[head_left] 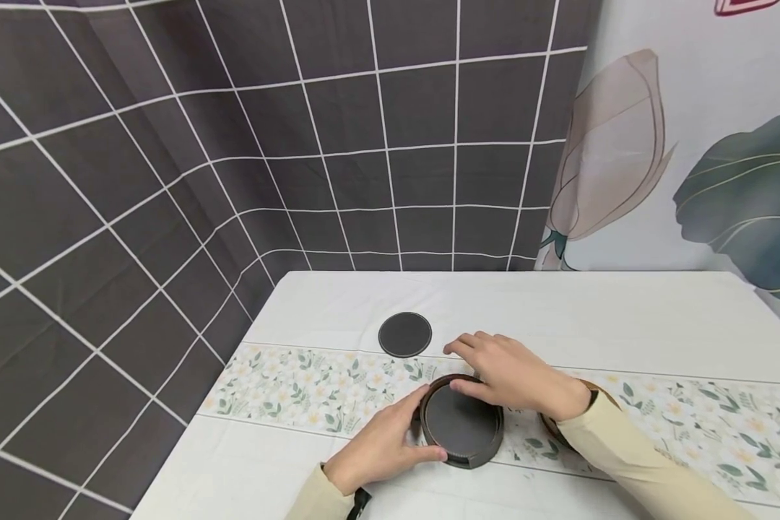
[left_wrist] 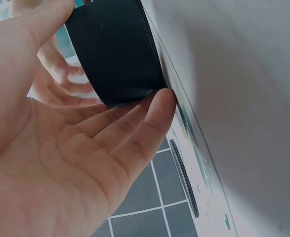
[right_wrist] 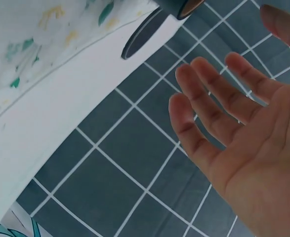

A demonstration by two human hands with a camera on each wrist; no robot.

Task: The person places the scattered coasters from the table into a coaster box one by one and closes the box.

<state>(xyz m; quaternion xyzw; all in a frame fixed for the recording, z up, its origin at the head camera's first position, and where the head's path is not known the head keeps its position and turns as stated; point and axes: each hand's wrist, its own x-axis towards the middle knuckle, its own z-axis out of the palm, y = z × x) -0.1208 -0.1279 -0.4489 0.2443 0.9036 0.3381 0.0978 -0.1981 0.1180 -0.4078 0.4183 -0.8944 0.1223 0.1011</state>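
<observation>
A round black coaster holder (head_left: 471,460) with a dark brown rim stands on the table, and a dark disc (head_left: 461,419) shows inside it. My left hand (head_left: 386,446) grips its left side, thumb at the near rim and fingers along the wall; the left wrist view shows the smooth black wall (left_wrist: 117,54) between them. Over the far right of the rim hovers my right hand (head_left: 507,370), fingers loosely bent and holding nothing. Beyond both hands a thin round black coaster (head_left: 405,334) with a pale stitched edge lies flat.
A round brown-rimmed piece (head_left: 555,431) lies partly hidden under my right forearm. The white table cover (head_left: 260,462) carries a floral band (head_left: 286,386). Behind and to the left hangs a dark cloth (head_left: 338,115) with white grid lines; a leaf-print curtain (head_left: 624,166) hangs at right.
</observation>
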